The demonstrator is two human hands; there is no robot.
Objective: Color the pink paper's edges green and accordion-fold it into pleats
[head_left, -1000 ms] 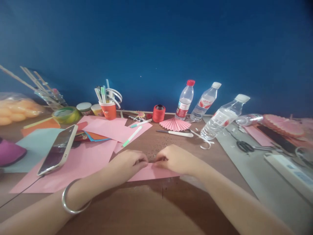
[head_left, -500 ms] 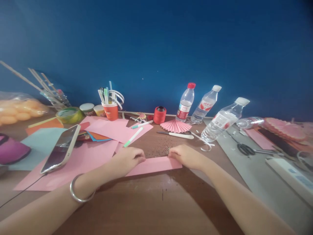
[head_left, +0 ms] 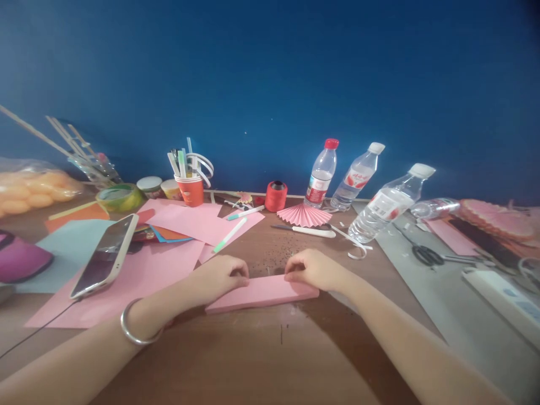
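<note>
A narrow strip of folded pink paper (head_left: 262, 295) lies across the brown table in front of me. My left hand (head_left: 223, 275) pinches its far edge near the left end, thumb and fingers together. Toward the right end, my right hand (head_left: 312, 269) grips the same far edge, fingers curled. A silver bangle (head_left: 129, 323) circles my left wrist. Just beyond the paper, small dark specks (head_left: 274, 257) are scattered on the wood. Behind them rests a pleated pink paper fan (head_left: 304, 216), with a white-handled knife (head_left: 313, 232) in front of it.
Left stand a phone (head_left: 105, 256), pink sheets (head_left: 156, 281) and a red cup of pens (head_left: 192, 191). A red thread spool (head_left: 277, 197) sits at the back. Water bottles (head_left: 386, 205), scissors (head_left: 430, 256) and a white power strip (head_left: 504, 295) are on the right.
The pink paper now shows more of its near face and its left end reaches further out. My right hand has shifted slightly left and up along the far edge.
</note>
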